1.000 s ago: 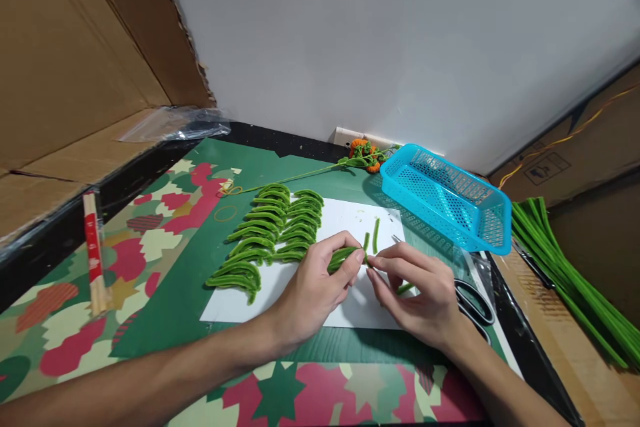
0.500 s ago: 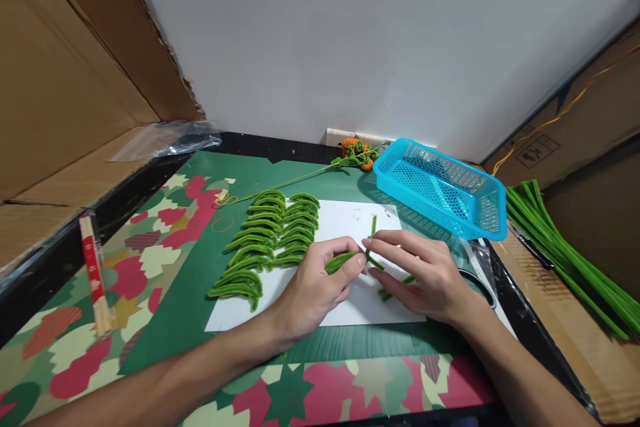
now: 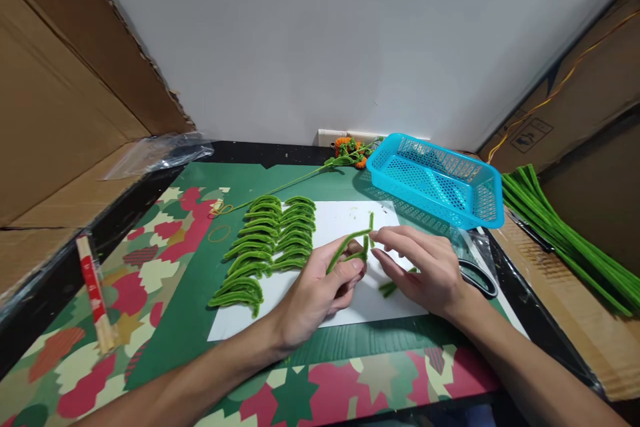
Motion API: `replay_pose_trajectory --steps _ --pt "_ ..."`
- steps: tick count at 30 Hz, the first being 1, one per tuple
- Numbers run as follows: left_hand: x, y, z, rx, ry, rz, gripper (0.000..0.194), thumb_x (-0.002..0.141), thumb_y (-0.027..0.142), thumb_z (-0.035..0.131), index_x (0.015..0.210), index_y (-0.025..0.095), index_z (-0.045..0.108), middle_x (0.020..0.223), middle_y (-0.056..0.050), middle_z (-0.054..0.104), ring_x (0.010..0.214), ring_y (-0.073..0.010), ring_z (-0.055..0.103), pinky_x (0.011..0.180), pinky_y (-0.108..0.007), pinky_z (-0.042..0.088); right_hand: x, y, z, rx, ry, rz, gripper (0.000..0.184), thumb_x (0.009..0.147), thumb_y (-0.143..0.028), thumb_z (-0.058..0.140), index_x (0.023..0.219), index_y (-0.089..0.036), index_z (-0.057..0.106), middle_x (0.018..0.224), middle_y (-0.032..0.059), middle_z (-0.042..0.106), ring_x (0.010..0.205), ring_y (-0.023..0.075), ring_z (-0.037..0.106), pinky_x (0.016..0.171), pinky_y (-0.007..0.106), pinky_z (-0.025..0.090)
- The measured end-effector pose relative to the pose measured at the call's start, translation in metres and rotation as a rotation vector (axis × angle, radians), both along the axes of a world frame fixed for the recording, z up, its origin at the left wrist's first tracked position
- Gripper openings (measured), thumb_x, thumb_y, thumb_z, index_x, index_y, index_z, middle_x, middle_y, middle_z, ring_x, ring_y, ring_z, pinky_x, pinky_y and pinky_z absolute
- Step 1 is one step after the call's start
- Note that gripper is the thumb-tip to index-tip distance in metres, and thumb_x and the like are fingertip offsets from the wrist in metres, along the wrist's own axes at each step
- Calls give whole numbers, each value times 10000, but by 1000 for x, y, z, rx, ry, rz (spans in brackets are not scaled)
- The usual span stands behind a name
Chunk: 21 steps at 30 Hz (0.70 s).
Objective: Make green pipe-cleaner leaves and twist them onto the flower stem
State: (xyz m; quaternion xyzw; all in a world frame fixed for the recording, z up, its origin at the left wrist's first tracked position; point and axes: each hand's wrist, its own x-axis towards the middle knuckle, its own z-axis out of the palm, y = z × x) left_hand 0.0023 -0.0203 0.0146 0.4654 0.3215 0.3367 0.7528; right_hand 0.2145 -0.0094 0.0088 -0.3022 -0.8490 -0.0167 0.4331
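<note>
Fingers (image 3: 353, 271) of the left hand (image 3: 317, 284) are clamped on a bent green pipe cleaner (image 3: 350, 238) above the white paper (image 3: 336, 220) on the tabletop (image 3: 245, 151); those of the right hand (image 3: 427, 270) are slightly apart near its tip, contact unclear. Curved green pieces (image 3: 259, 232) lie in rows to the left; a blue basket (image 3: 435, 188) stands behind, rightward.

The fuzzy strips (image 3: 346, 240) are green, the basket (image 3: 425, 185) turquoise, the star-patterned paper (image 3: 325, 384) red, green and cream.

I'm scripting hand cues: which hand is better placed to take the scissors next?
Probably the right hand: the scissors lie beside its wrist, while the left hand holds a green strip.
</note>
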Motion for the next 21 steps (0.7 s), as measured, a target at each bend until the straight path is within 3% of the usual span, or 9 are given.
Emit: replay_pose_trajectory --steps 3,7,14,21 --pt "-1 -1 1 7 4 -35 245 1009 409 638 944 196 535 735 70 393 488 -31 253 422 -191 141 0 0 2 -20 -7 -6 325 981 -93 649 1301 -149 647 1079 130 782 924 220 767 767 329 627" --pt "1 -1 2 18 33 -39 306 1010 454 644 915 196 510 699 86 351 483 -29 240 419 -168 150 0 0 3 15 -41 -30 176 995 -88 624 1128 -167 708 974 101 784 825 196 749 694 300 592" --pt "4 0 2 71 84 80 310 1029 467 626 916 205 506 699 95 335 492 -30 210 416 -136 166 -4 -3 3 7 -59 -66 64 972 -118 669 948 -168 700 838 64 764 685 161 704 624 274 531" --pt "5 -1 1 56 97 109 312 1034 481 610 920 208 510 708 83 404 484 -32 283 413 -141 189 -9 -8 -3 -73 -66 -71 108 1017 -178 606 959 -177 697 822 46 740 641 138 646 578 268 475"
